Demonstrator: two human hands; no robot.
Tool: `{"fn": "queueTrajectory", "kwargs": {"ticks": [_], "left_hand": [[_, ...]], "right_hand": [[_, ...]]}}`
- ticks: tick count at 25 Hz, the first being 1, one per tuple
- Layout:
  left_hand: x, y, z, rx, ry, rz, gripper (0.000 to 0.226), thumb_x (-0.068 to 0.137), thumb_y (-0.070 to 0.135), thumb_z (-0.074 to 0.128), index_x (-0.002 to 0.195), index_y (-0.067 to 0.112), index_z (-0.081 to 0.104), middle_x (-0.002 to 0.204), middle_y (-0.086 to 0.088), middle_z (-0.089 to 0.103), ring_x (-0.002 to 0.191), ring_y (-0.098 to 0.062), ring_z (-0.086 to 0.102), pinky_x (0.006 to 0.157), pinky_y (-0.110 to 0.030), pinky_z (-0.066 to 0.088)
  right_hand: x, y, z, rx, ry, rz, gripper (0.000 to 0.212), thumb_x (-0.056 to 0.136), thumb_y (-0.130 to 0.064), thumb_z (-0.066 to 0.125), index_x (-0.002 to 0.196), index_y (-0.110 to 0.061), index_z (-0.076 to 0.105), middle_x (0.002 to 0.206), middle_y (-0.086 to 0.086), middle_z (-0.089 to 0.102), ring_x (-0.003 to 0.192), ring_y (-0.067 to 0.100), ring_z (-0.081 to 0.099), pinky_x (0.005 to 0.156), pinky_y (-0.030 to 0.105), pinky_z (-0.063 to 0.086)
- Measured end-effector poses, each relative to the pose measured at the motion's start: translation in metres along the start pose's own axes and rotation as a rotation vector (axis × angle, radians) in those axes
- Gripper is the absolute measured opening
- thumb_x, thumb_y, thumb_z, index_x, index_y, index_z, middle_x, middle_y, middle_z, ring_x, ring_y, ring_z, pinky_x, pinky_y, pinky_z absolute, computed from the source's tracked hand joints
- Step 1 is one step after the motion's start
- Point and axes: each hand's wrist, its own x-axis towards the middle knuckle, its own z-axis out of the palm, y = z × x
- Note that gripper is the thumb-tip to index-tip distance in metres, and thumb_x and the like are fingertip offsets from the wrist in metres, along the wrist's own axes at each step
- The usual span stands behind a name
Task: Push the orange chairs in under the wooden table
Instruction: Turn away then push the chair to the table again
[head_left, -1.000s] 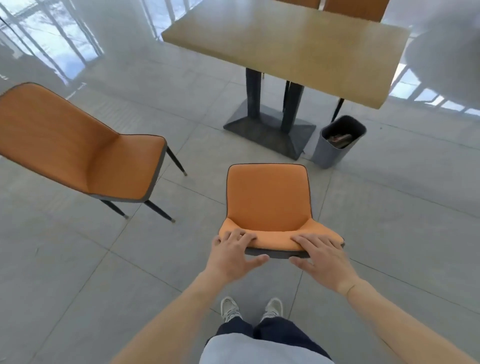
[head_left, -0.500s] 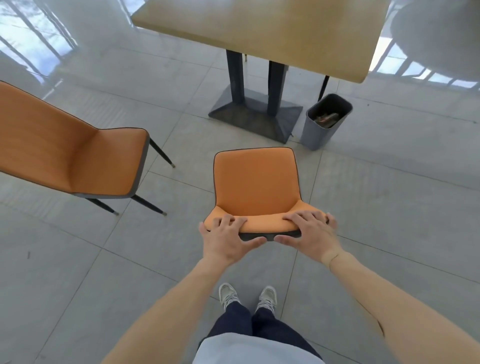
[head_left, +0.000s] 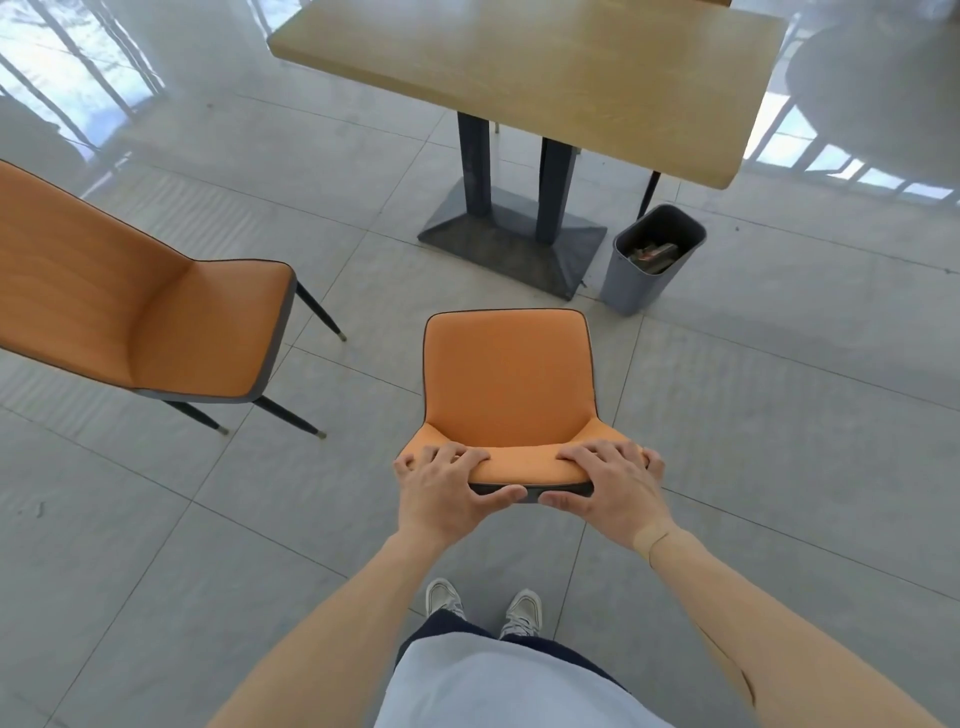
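An orange chair (head_left: 506, 379) stands right in front of me, its seat facing the wooden table (head_left: 545, 78). My left hand (head_left: 447, 493) grips the left end of its backrest top, fingers over the orange front and thumb on the dark back. My right hand (head_left: 610, 491) grips the right end the same way. The chair's front edge is a short way from the table's dark pedestal base (head_left: 511, 241), outside the tabletop's near edge. A second orange chair (head_left: 140, 306) stands to the left, turned sideways and apart from the table.
A grey waste bin (head_left: 649, 260) with rubbish in it stands right of the pedestal base, under the table's near right corner. A thin dark chair leg (head_left: 648, 195) shows behind it. Grey floor tiles lie all around. My shoes (head_left: 483, 610) are below the chair.
My hands have kept their hold on the backrest. The chair, the table and the bin sit lower in view than half a second ago, and the gap to the pedestal base looks much the same.
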Motion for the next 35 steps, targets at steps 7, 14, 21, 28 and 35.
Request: {"fn": "queueTrajectory", "kwargs": {"ticks": [7,14,21,28,35], "left_hand": [[0.026,-0.011,-0.009,-0.017,0.022,0.037,0.086,0.063,0.101,0.023,0.11,0.041,0.065,0.112,0.013,0.066,0.106,-0.016,0.054,0.09,-0.044,0.029],[0.072,-0.036,-0.028,-0.001,-0.011,0.108,0.086,0.065,0.1,0.022,0.113,0.041,0.064,0.116,0.012,0.064,0.116,-0.017,0.05,0.099,-0.05,0.024],[0.133,-0.075,-0.052,0.022,-0.045,0.233,0.085,0.065,0.098,0.025,0.116,0.041,0.062,0.12,0.011,0.062,0.119,-0.017,0.046,0.106,-0.053,0.02],[0.196,-0.107,-0.074,0.043,-0.112,0.331,0.088,0.063,0.099,0.024,0.12,0.042,0.058,0.125,0.012,0.059,0.125,-0.015,0.042,0.109,-0.057,0.015],[0.257,-0.129,-0.086,0.035,-0.139,0.389,0.089,0.061,0.1,0.024,0.119,0.042,0.059,0.124,0.013,0.058,0.127,-0.014,0.038,0.109,-0.059,0.009]], "right_hand": [[0.02,-0.01,-0.008,0.015,0.002,0.023,0.086,0.065,-0.097,0.015,0.126,-0.047,0.047,0.133,-0.014,0.051,0.121,0.02,0.036,0.101,0.048,0.02],[0.053,-0.033,-0.018,0.008,0.003,0.081,0.084,0.066,-0.096,0.014,0.128,-0.047,0.044,0.134,-0.015,0.05,0.122,0.019,0.036,0.103,0.049,0.022],[0.096,-0.07,-0.029,0.025,0.01,0.181,0.09,0.063,-0.096,0.006,0.13,-0.048,0.043,0.136,-0.016,0.048,0.123,0.019,0.036,0.102,0.049,0.023],[0.145,-0.1,-0.038,0.075,-0.009,0.273,0.086,0.065,-0.095,0.012,0.131,-0.047,0.041,0.138,-0.015,0.046,0.126,0.018,0.033,0.106,0.051,0.021],[0.195,-0.114,-0.044,0.124,0.021,0.34,0.093,0.059,-0.099,0.008,0.129,-0.049,0.042,0.135,-0.013,0.048,0.124,0.02,0.034,0.105,0.051,0.02]]}}
